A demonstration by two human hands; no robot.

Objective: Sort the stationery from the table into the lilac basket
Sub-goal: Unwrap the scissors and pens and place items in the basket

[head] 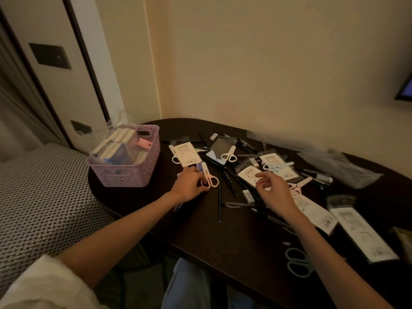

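While curled on pink scissors (209, 178), left hand (189, 184) gripped loops under fingertips; light, rigid, slick plastic, probably; right hand (275, 190) hovered, fingers relaxed, empty.

Honestly nothing here is actually readable. The white packaging cards (186, 154) under the scissors on the tabletop (223, 237) have dark print and what looks like a small barcode block, but it's all too blurry to make out. Same deal with the long clear packet (365, 235) on the right, just faint squiggles. The pink tag (144, 143) in the lilac basket (131, 175) looks blank from here.
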